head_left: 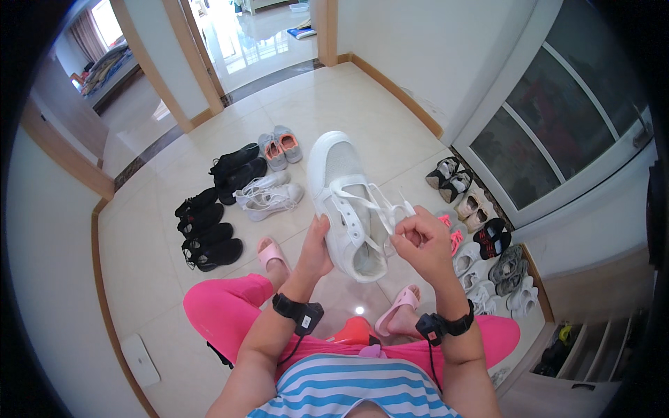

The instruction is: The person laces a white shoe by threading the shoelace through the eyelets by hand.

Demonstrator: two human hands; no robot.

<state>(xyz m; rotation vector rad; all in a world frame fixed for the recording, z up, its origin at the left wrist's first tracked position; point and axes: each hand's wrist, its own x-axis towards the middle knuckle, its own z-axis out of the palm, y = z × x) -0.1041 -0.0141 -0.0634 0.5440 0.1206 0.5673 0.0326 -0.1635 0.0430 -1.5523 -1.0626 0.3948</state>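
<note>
A white lace-up sneaker (342, 209) is held up in front of me, its toe pointing away and its opening towards me. My left hand (317, 248) grips it by the side, thumb on the upper and the other fingers hidden beneath. Loose white shoelaces (384, 211) hang in loops over the tongue and the eyelets on the near side. Between the thumb and curled fingers of my right hand (424, 241), the lace is pinched beside the shoe's right edge.
Several pairs of black shoes (211, 237), white sneakers (269, 196) and grey-orange shoes (280, 148) stand on the tiled floor at left. More pairs (475, 209) line the right wall by a glass-panelled door (549, 109). An opened shoe cabinet (585, 355) is at lower right; a white scale-like slab (140, 360) lies lower left.
</note>
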